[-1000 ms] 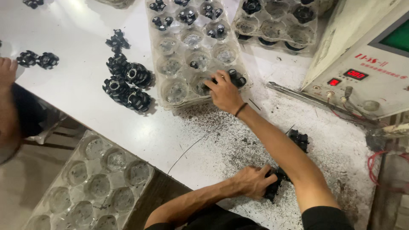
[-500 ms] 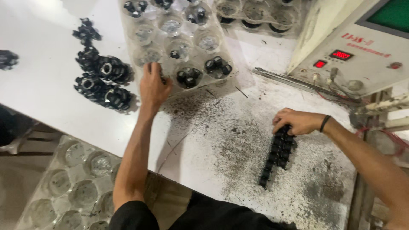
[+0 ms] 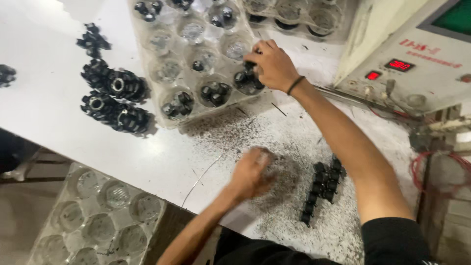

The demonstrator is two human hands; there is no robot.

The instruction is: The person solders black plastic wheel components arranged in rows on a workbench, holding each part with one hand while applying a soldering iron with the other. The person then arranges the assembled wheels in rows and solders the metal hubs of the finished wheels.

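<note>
Left hand: the left hand (image 3: 251,172) is near the front edge of the table (image 3: 49,122), curled and blurry; I cannot tell if it holds anything.
Black parts: a row of black parts (image 3: 321,189) lies just beside it on dusty table.
Right hand: the right hand (image 3: 272,64) pinches a small black piece (image 3: 249,66) over a cup of the clear tray (image 3: 196,64), farther back.
Machine: a pale box (image 3: 407,64) stands at the far right corner.
</note>
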